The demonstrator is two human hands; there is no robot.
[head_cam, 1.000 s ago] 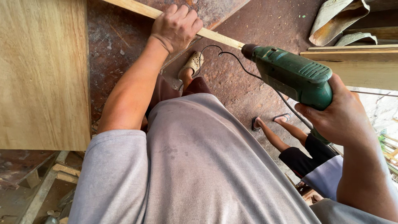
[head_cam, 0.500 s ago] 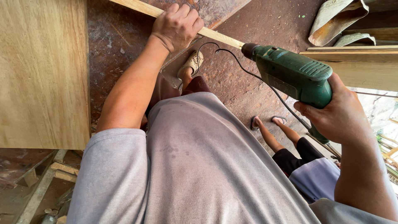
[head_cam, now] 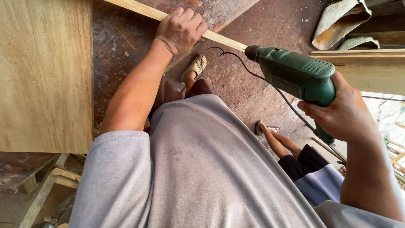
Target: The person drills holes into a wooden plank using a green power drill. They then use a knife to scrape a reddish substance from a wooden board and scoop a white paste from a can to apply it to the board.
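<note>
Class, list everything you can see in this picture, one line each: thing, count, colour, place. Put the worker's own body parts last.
wooden strip: one, pale yellow, running across the top, held by the left hand
electric drill: one, green, right of centre, nose against the strip
drill cord: one, black, looping under the strip
plywood panel: one, light tan, left side
wooden boards: a few, tan, at right edge
floor: reddish brown, dusty
second person's legs: dark shorts, sandal, lower right
left hand: grip closed around the strip
right hand: grip closed on the drill handle
</note>
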